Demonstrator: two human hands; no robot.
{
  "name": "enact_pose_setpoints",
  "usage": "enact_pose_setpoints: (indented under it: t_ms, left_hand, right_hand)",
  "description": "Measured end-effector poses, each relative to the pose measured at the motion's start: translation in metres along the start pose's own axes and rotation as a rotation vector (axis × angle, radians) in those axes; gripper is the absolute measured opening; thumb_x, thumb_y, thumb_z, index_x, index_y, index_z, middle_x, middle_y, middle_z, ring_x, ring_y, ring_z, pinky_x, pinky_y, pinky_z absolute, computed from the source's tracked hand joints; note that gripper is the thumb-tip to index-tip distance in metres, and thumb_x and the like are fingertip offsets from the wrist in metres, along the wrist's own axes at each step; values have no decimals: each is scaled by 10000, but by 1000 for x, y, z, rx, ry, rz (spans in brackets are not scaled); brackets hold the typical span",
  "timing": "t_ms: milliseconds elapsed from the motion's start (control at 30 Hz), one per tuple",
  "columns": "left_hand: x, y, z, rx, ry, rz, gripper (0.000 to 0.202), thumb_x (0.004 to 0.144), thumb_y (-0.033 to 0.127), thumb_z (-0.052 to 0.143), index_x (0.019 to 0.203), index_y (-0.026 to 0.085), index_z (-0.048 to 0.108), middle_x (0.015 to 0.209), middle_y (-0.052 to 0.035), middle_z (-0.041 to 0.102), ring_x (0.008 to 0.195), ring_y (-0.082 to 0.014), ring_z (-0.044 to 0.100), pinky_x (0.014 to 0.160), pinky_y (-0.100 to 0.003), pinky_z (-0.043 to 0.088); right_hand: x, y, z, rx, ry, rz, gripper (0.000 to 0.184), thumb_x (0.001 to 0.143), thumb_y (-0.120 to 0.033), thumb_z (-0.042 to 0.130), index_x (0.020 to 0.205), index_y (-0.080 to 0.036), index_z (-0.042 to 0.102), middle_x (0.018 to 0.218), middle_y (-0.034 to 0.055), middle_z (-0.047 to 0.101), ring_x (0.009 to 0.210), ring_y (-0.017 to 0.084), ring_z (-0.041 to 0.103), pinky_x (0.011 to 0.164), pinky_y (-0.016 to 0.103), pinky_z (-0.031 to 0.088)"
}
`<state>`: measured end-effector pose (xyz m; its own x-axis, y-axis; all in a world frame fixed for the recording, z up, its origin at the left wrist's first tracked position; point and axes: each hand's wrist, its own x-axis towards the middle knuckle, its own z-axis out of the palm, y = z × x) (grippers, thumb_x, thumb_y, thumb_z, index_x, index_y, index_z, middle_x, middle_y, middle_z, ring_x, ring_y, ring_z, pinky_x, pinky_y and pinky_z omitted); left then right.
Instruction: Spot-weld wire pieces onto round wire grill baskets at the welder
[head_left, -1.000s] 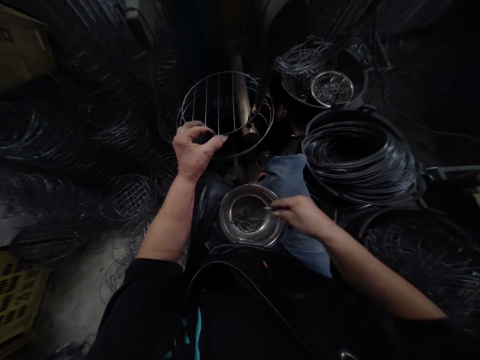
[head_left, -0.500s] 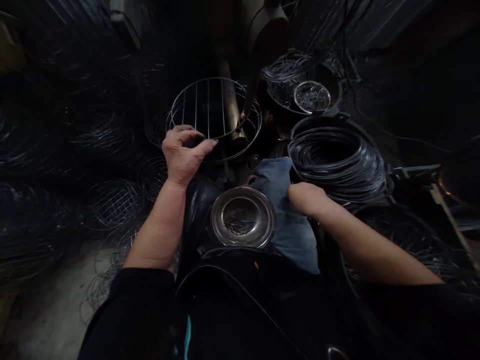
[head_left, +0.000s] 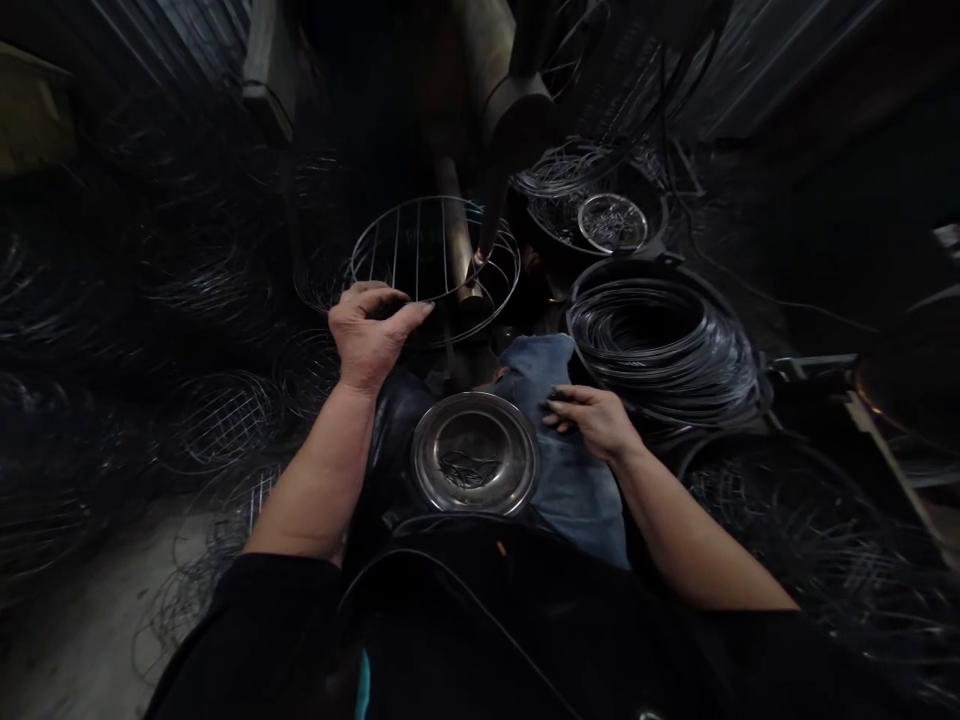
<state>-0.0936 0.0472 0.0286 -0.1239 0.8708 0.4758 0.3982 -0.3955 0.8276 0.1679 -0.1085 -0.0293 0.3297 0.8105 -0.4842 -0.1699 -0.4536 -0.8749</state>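
My left hand [head_left: 369, 335] grips the near rim of a round wire frame [head_left: 435, 250] with straight cross wires, held under a dark machine arm [head_left: 491, 190]. My right hand [head_left: 592, 418] rests on my blue-clad knee [head_left: 570, 470], fingers pinched together on what looks like a thin short wire piece. A shallow steel dish [head_left: 474, 452] with several short wire pieces sits on my lap between both hands.
A large stack of black wire rings [head_left: 660, 340] lies at right. Behind it a basin holds a second steel dish [head_left: 611, 222] and loose wire. Finished wire baskets [head_left: 225, 420] pile up at left. More wire coils [head_left: 810, 520] lie at lower right.
My right hand left the steel dish, swung out to the ring stack, then came back onto my knee. The left hand kept its hold on the wire frame.
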Motion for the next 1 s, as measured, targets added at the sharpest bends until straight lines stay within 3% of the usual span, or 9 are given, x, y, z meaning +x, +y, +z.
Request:
enact_pose_setpoints:
  t_ms: [167,400,633,767,867,1000]
  left_hand:
    - [-3,1,9,-22,13,-14,192,585,310,846,668,209,705,743,20,638,760,-140,617,746,-290,479]
    - [-1,2,16,-20,66,31,176,566,272,863,649,212,719,714,21,635,733,-134,609,720,-285,467]
    - [0,3,14,33,65,38,185,569,279,860,667,214,717,753,16,634,783,-146,617,762,-302,478]
    - [1,5,13,41,50,25,185,575,281,855,667,215,709,757,21,622,779,-143,610,758,-303,475]
    - [1,7,12,35,40,13,187,572,284,856,668,216,710,761,19,621,788,-149,607,767,-311,474]
    - [0,8,12,40,42,4,183,570,281,850,656,212,704,754,18,625,789,-155,607,764,-316,477]
  right_hand:
    - [1,-10,-4,-14,-93,41,401,486,-291,818,823,-139,665,693,48,717,533,147,673,419,183,452]
    - [0,-10,-2,-48,-71,53,413,520,-330,819,842,-150,635,648,34,698,411,134,616,312,162,335]
    - [0,-20,-3,128,-150,53,383,530,-377,838,787,-139,684,725,56,704,499,119,626,361,169,385]
    - [1,-13,-3,75,-97,-1,361,558,-390,820,794,-144,700,705,39,682,472,78,544,351,170,350]
    - [1,-2,-1,-14,-21,-98,367,569,-420,802,793,-162,666,705,32,689,487,101,581,376,189,379]
    - [-1,4,1,-83,-106,-114,359,598,-442,779,780,-168,636,605,14,667,536,133,632,431,197,421]
